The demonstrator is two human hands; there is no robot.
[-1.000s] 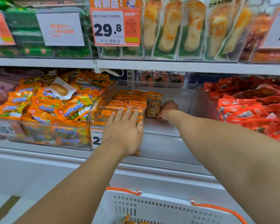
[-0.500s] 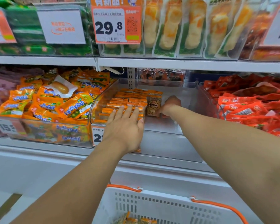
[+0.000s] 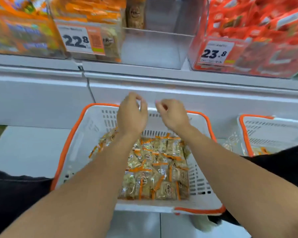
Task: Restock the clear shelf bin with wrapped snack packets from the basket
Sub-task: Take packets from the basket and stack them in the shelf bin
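The white basket (image 3: pixel 83 140) with orange rim sits on the floor below me, its bottom covered with several clear-wrapped snack packets (image 3: pixel 158 167) with orange stripes. Both hands hover over the basket's far rim, apart from the packets. My left hand (image 3: pixel 132 115) and my right hand (image 3: pixel 172 114) have loosely curled fingers and hold nothing. Above, the clear shelf bin (image 3: pixel 153 47) shows stacked packets (image 3: pixel 93 12) in its left part and one upright packet (image 3: pixel 135 14); its right part is bare.
A second white basket (image 3: pixel 265 131) stands to the right. A bin of orange packets (image 3: pixel 19 31) flanks the clear bin on the left, one of red packets (image 3: pixel 265 31) on the right. Price tags 22.8 (image 3: pixel 79 40) and 23.8 (image 3: pixel 215 52) hang in front. My dark-clothed legs (image 3: pixel 15 194) frame the basket.
Both hands have left the shelf bin and come down over the basket. The right hand let go of the upright packet. My view has tilted down from the shelves.
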